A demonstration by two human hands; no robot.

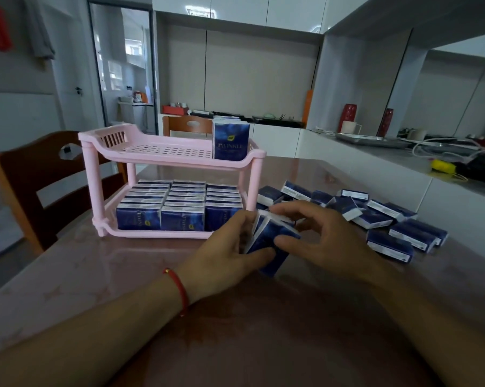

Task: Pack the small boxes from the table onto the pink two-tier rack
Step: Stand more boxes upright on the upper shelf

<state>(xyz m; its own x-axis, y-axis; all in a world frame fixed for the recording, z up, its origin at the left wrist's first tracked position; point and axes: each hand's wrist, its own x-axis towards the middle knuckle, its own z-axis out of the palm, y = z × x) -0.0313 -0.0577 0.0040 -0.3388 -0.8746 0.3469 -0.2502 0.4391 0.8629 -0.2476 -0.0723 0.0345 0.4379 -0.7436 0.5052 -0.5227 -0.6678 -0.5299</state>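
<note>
Glossy table (82,275), both hands (272,241) gripping blue boxes (269,238) beside pink rack (168,160)

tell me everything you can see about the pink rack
The pink rack looks like glossy plastic: two slotted tiers on round corner posts, standing upright on the table. Its lower tier is packed with upright blue boxes in three rows; the upper tier holds one row of boxes at its right end. Neither hand touches it.
</note>
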